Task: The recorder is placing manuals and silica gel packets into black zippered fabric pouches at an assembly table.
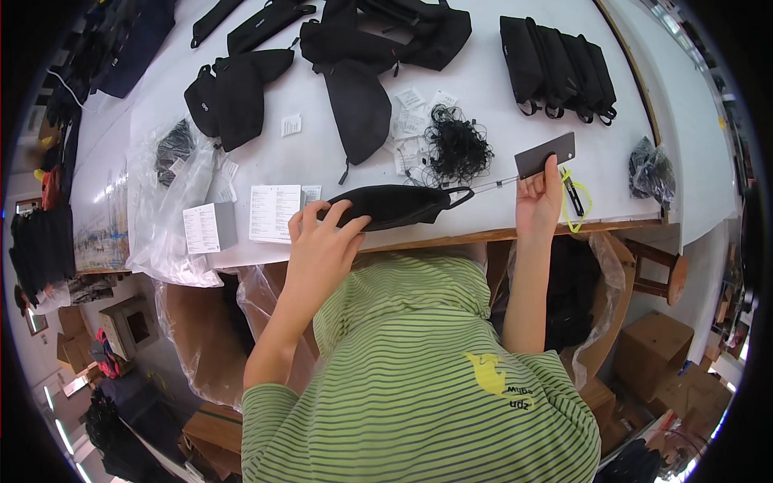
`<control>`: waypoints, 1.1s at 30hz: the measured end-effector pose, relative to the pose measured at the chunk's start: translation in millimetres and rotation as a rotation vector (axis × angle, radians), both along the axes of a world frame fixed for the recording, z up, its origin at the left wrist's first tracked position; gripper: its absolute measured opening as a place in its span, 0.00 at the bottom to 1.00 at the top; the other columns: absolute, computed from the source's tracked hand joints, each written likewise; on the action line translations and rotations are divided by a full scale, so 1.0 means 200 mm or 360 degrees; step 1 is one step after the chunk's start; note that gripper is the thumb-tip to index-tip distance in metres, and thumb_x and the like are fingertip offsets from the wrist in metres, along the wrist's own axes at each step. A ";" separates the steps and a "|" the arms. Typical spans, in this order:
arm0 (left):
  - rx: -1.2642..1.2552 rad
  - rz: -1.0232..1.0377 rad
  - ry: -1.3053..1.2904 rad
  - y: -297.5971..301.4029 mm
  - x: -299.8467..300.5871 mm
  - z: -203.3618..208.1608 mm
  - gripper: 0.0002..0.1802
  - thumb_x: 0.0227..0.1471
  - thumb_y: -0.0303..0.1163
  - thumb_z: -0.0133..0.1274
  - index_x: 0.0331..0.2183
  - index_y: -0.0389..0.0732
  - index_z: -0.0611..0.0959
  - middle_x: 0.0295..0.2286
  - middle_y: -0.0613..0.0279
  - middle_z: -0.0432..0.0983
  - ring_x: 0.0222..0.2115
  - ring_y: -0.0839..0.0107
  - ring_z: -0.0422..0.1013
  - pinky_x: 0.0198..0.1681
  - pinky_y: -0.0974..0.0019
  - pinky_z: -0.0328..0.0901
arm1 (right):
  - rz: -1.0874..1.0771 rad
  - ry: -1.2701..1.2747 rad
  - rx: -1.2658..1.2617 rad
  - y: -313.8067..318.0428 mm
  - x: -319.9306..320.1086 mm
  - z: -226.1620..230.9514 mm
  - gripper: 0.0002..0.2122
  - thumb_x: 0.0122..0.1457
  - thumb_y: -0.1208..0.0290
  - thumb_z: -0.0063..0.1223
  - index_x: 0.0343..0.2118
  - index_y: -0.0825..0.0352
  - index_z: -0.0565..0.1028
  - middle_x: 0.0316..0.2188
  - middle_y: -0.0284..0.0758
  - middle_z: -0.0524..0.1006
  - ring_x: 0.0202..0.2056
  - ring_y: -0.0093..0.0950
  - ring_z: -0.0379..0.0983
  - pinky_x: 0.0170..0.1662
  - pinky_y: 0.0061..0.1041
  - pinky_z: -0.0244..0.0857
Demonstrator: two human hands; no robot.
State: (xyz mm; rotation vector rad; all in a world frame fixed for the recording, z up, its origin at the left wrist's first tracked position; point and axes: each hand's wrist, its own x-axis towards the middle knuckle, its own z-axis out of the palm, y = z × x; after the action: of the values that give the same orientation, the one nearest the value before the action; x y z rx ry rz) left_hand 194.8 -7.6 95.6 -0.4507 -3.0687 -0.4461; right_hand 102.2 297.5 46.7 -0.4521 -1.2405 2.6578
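Note:
A slim black zippered pouch lies at the near edge of the table, slightly raised at its right end. My left hand grips its left end, fingers spread over the top edge. Held up between the thumb and fingers of my right hand is a dark grey hang tag with a small hole at its far corner. A thin cord runs taut from the tag to the fabric loop at the pouch's right end. Just beyond the pouch sits a tangled heap of black cords.
Two stacks of white printed cards stand left of my left hand, beside a clear plastic bag. Black pouches are spread farther back, with a row of others at far right. Yellow-handled snips lie near my right hand.

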 end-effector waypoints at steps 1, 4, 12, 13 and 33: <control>0.0007 0.0056 0.0033 0.00 0.01 -0.01 0.14 0.48 0.33 0.57 0.40 0.52 0.83 0.42 0.65 0.72 0.47 0.59 0.62 0.52 0.54 0.50 | -0.0100 -0.0100 -0.0236 -0.04 -0.02 0.02 0.15 0.64 0.63 0.49 0.19 0.58 0.67 0.13 0.21 0.57 0.18 0.15 0.52 0.25 0.17 0.50; 0.0035 0.0129 0.0065 0.00 0.03 -0.02 0.13 0.47 0.32 0.58 0.39 0.54 0.84 0.39 0.65 0.69 0.44 0.59 0.61 0.51 0.56 0.50 | -0.0123 -0.0215 -0.0581 -0.08 -0.02 -0.01 0.11 0.63 0.60 0.50 0.27 0.60 0.75 0.21 0.23 0.66 0.26 0.17 0.58 0.31 0.18 0.53; 0.0156 0.0272 0.0116 -0.03 0.05 -0.03 0.12 0.44 0.33 0.61 0.35 0.55 0.85 0.30 0.65 0.61 0.35 0.65 0.59 0.44 0.61 0.51 | 0.0430 -0.0203 -0.1453 -0.13 0.01 -0.09 0.12 0.61 0.63 0.43 0.31 0.64 0.76 0.21 0.28 0.61 0.24 0.21 0.53 0.28 0.19 0.50; 0.0173 0.0276 0.0131 -0.04 0.05 -0.03 0.12 0.44 0.33 0.62 0.35 0.55 0.85 0.30 0.65 0.61 0.35 0.65 0.59 0.44 0.61 0.51 | 0.0505 -0.0185 -0.1468 -0.12 0.01 -0.09 0.12 0.61 0.63 0.42 0.32 0.65 0.75 0.20 0.28 0.59 0.22 0.21 0.51 0.25 0.19 0.47; 0.0265 0.0286 0.0143 -0.05 -0.02 -0.03 0.10 0.43 0.34 0.62 0.33 0.51 0.85 0.28 0.66 0.61 0.34 0.65 0.58 0.44 0.62 0.50 | 0.0270 -0.0512 -0.1098 -0.10 0.06 -0.05 0.15 0.62 0.56 0.42 0.33 0.64 0.72 0.22 0.30 0.58 0.25 0.23 0.52 0.29 0.22 0.49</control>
State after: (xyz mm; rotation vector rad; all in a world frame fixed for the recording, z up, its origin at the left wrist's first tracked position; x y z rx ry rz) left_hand 191.3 -16.8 89.8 -0.1828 -2.9201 -0.6476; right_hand 113.5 276.9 37.6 -0.9298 -0.3769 3.2085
